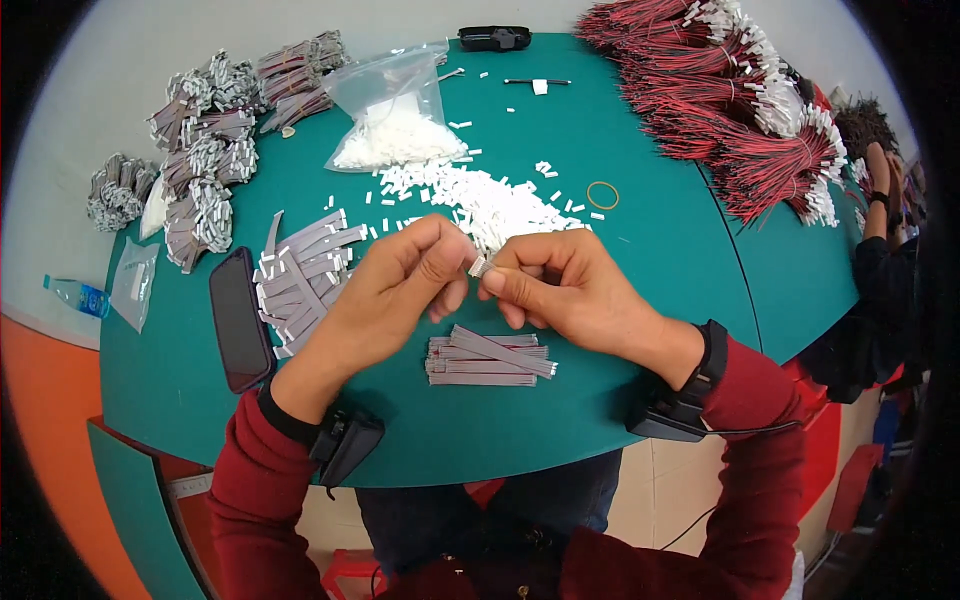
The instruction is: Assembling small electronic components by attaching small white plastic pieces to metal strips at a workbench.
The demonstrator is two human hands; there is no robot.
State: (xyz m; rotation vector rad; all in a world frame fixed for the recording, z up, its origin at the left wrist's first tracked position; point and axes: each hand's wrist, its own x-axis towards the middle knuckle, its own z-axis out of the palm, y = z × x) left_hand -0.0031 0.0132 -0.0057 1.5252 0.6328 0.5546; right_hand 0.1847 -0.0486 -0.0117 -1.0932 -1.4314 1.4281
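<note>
Above the table's middle, my two hands meet at a small white connector. My right hand pinches it between thumb and forefinger. The fingers of my left hand are closed right beside it, thumb against forefinger; whatever they grip is too small to make out. Below my hands lies a neat stack of flat grey ribbon cables, with one or two across the top at a slant. Left of my left hand, more ribbon cables with white ends are heaped loosely. Just beyond my fingers spreads a pile of white connector housings.
A clear plastic bag of white pieces stands behind the pile. A dark phone lies at left, near bundled grey cables. Red-and-black wire bundles fill the far right. A rubber band rests on the green table.
</note>
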